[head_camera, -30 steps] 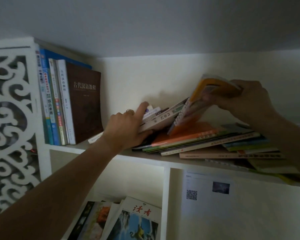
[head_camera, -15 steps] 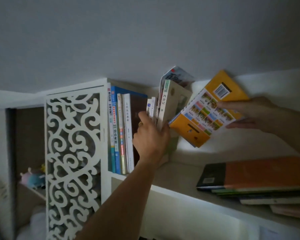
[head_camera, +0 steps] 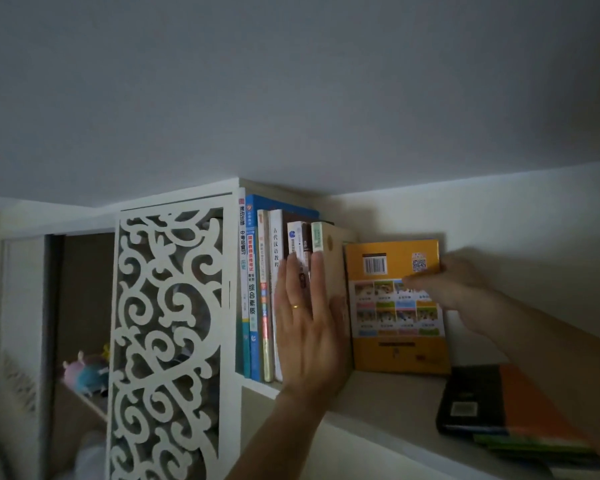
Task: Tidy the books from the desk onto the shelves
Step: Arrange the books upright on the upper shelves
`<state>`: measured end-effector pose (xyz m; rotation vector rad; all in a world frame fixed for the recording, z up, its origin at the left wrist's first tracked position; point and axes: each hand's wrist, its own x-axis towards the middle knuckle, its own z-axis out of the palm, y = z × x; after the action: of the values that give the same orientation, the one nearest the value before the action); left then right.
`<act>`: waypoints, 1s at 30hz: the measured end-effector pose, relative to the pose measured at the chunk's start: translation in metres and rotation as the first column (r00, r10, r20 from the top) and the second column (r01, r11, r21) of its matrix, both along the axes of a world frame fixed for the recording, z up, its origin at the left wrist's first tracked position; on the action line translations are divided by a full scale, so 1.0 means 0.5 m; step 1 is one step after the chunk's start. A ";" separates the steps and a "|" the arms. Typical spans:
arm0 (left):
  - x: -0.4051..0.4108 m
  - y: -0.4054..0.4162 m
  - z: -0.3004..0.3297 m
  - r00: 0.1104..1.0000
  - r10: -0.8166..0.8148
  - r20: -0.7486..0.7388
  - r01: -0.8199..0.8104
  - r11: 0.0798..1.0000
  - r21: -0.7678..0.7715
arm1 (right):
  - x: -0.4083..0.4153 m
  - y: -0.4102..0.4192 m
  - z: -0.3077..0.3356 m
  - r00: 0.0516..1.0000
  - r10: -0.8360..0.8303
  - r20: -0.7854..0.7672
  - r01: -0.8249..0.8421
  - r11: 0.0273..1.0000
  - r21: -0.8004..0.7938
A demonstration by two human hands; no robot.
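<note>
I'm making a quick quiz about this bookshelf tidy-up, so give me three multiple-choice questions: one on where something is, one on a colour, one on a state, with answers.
1. Where does the yellow book stand?
A. At the right end of the upright row
B. Flat on the stack
C. Behind the fretwork panel

2. What colour is the ring on the left hand?
A. Black
B. Gold
C. Red

3. How does the left hand meet the upright books?
A. Fist around one spine
B. Hanging clear of them
C. Flat, fingers straight against the spines

Answers:
1 A: it stands upright on the shelf, just right of the row, with the right hand on its cover.
2 B: a gold band shows on one finger.
3 C: the straight fingers lie along the spines.
</note>
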<state>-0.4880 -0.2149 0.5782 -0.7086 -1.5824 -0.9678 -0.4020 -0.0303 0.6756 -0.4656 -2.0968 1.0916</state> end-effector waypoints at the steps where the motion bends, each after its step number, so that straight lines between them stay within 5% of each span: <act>1: -0.005 -0.003 -0.002 0.998 0.053 -0.034 -0.055 0.998 -0.040 | -0.010 -0.005 -0.006 1.000 -0.021 0.005 0.021 0.998 0.053; 4: -0.025 -0.012 0.003 0.982 0.180 -0.050 -0.186 0.966 -0.178 | -0.022 -0.016 -0.018 0.996 -0.088 0.006 0.085 0.979 0.183; 8: -0.047 -0.021 0.015 0.968 0.251 -0.014 -0.245 0.927 -0.283 | -0.005 -0.019 -0.028 1.000 -0.022 0.005 0.021 0.987 0.160; 20: -0.037 -0.061 -0.021 0.970 0.216 -0.114 -0.244 0.877 -0.415 | 0.037 -0.128 -0.079 0.966 -0.131 -0.223 0.170 0.971 0.167; 23: -0.023 -0.071 -0.048 0.992 0.074 -0.097 -0.106 0.919 -0.380 | 0.057 -0.178 -0.084 0.977 0.053 -0.207 0.007 0.960 0.278; 26: -0.018 -0.074 -0.049 0.987 -0.160 -0.010 0.150 0.943 -0.297 | 0.048 -0.231 -0.101 0.944 0.329 0.034 -0.321 0.889 0.325; 30: -0.022 -0.098 -0.040 0.953 -0.301 0.028 0.297 0.914 -0.276 | 0.034 -0.239 -0.119 0.913 0.396 0.096 -0.405 0.862 0.304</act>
<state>-0.4989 -0.2638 0.5580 -1.1789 -1.6436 -0.9642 -0.3850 -0.1497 0.6162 0.1229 -2.4061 0.9393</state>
